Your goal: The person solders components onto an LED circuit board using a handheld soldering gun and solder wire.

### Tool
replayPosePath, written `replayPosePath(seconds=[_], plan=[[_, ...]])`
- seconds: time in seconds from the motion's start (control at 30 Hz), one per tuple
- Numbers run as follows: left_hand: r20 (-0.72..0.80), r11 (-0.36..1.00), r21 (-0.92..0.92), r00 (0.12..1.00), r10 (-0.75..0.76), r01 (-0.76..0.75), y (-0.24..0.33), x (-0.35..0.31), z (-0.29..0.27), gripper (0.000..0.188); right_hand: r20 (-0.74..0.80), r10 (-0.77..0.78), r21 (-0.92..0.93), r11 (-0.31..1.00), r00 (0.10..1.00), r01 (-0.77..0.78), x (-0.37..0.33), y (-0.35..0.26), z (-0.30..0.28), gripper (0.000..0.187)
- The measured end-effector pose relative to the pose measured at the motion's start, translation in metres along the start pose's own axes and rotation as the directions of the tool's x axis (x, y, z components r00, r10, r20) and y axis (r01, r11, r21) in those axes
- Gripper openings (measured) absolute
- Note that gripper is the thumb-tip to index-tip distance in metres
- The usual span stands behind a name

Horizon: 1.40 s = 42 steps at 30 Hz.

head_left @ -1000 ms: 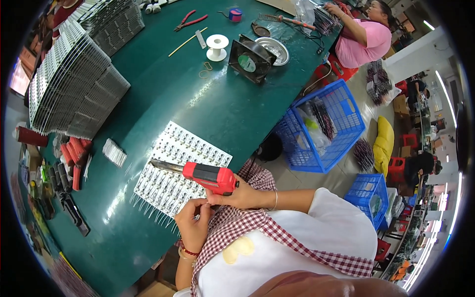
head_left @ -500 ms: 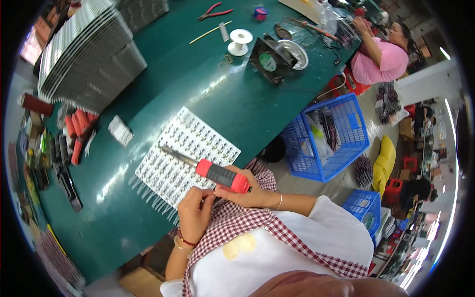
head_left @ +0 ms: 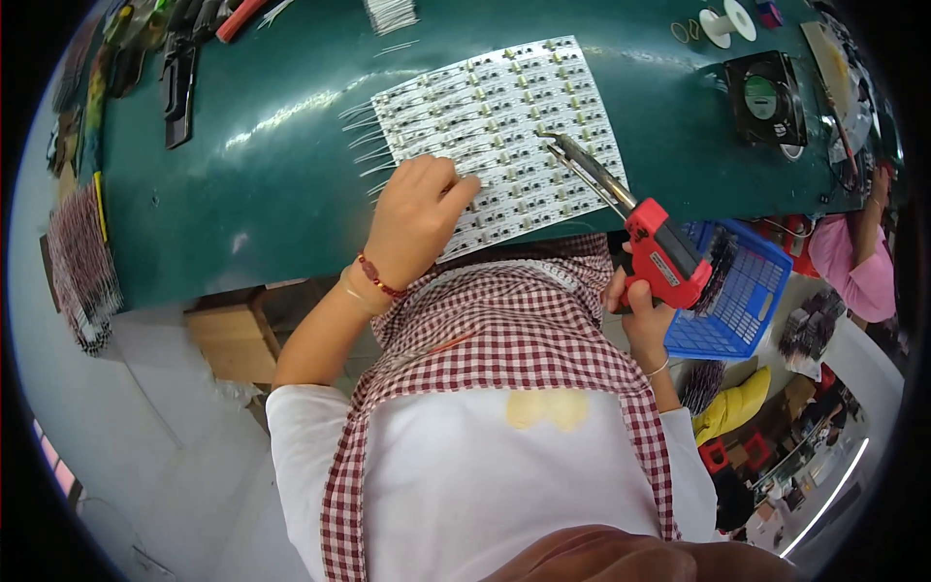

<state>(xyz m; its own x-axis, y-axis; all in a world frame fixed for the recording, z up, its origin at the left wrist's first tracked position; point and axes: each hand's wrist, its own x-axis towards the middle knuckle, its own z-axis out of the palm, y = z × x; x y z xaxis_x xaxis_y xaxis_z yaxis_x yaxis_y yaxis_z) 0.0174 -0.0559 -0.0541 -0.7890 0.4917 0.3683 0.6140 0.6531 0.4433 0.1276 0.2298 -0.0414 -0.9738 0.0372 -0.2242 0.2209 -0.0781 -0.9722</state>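
A white panel of small circuit boards [head_left: 553, 87] lies on the green table, with thin white wires [head_left: 361, 144] sticking out past its left edge. Over the panel's near left part is my left hand [head_left: 412, 213], its fingers curled in toward the board; whatever they pinch is hidden. My right hand [head_left: 642, 315] grips a red and black soldering gun [head_left: 669, 257] at the table's near edge. The gun's metal tip points up and left over the panel; whether it touches the board I cannot tell.
More white wires [head_left: 391, 14] lie in a bundle beyond the panel. Far right are a black fan [head_left: 766, 97] and a white spool [head_left: 727, 21]. A blue crate [head_left: 742, 291] stands below on the right, near a person in pink [head_left: 858, 257]. Bundled wires [head_left: 82, 257] hang at the left edge.
My view has turned, so the panel appears higher and further right. My hands have drawn apart: the left is now over the panel, the right holds the soldering gun further right.
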Motion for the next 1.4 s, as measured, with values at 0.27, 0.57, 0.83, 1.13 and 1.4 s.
replayPosePath(seconds=[0.27,0.57,0.83,1.13,1.4], plan=[[0.038,0.999,-0.016,0.998,0.048,-0.048,0.003,0.008,0.006,0.029,0.096,0.103,-0.085,0.992,0.990,-0.095,-0.020,0.011,-0.006,0.028],[0.043,0.999,-0.025,0.998,0.046,-0.045,0.002,0.009,0.007,0.029,0.096,0.046,-0.381,0.924,0.994,-0.006,-0.024,0.022,-0.011,0.023],[0.050,0.999,-0.029,0.998,0.037,-0.036,0.008,0.009,0.007,0.028,0.132,-0.050,-0.535,0.837,0.990,0.114,-0.022,0.017,-0.007,0.020],[0.063,0.999,-0.014,0.997,0.039,-0.039,0.014,0.008,0.006,0.025,0.101,-0.030,-0.483,0.873,0.994,0.075,-0.026,0.009,-0.008,0.018],[0.058,0.999,-0.017,0.997,0.042,-0.041,0.014,0.009,0.005,0.025,0.106,-0.069,-0.497,0.860,0.992,0.112,-0.029,0.012,-0.010,0.018]])
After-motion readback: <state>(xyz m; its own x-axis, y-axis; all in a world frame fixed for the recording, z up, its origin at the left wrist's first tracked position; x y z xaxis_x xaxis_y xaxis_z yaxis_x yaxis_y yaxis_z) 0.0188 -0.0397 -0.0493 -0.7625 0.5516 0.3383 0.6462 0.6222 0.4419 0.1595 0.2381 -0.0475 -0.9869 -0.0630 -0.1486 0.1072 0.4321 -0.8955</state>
